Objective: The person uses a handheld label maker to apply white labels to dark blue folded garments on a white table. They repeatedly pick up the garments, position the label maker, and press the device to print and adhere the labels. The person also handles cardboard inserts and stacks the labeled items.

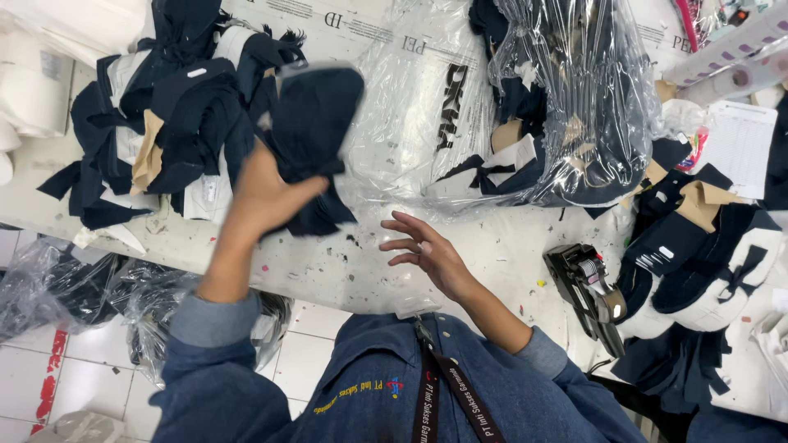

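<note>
a dark navy cloth piece [316, 123] is being held up off the table [509, 246], its long axis running up and away from the left hand [267, 193], which is clenching its lower end. the piece is sitting right above that hand and up-left of the right hand [423, 250], which is hovering apart from it, fingers spread and holding nothing. so the left hand is the nearer one by far. beyond the left hand a heap of navy pieces [156, 131] is lying; beyond the right hand, a clear plastic bag [566, 98] of more pieces. to the right hand's right, a black tagging gun [587, 287] is resting.
</note>
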